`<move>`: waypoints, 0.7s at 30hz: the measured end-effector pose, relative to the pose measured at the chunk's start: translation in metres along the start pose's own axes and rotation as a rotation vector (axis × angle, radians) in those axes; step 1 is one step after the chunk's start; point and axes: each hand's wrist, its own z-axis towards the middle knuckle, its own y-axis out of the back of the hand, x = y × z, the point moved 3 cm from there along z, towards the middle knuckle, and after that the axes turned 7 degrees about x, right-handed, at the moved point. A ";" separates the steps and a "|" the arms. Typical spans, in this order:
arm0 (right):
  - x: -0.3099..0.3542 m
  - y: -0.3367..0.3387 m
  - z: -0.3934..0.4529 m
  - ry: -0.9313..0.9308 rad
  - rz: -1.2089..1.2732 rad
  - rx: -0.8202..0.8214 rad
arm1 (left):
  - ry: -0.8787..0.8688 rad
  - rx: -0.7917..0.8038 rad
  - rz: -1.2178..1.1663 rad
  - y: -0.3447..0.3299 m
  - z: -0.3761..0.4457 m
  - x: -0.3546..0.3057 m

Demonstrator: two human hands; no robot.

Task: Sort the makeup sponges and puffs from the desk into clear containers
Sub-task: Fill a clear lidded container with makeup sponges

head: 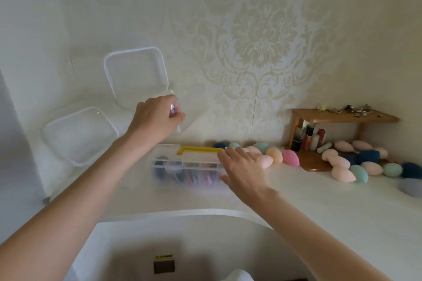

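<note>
While reaching over the white desk (319,212), sorting egg-shaped makeup sponges (342,174) into clear containers.

Nearest, right hand (245,170) spread flat, fingers unclenched, resting against the right end of the clear handled box (187,171) with its yellow handle (201,150). Above and left of that box, left hand (155,118) clenched on a clear container (137,75), lifted and tilted; a second clear container (80,134) further left. Right of the box, sponges strewn along the wall around a wooden corner shelf (342,117).
</note>
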 end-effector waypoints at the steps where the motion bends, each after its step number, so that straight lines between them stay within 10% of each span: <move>1: -0.002 -0.007 0.000 -0.011 0.003 0.031 | -0.021 0.009 -0.011 -0.004 -0.001 -0.004; 7: -0.043 0.004 0.011 0.002 0.361 0.209 | -0.176 0.083 -0.059 -0.030 0.001 -0.038; 14: -0.168 0.061 -0.009 -0.469 0.579 -0.203 | -0.460 0.241 -0.201 -0.076 0.009 -0.101; 21: -0.264 0.025 -0.079 -0.765 0.377 0.118 | -0.639 0.523 -0.263 -0.167 -0.003 -0.160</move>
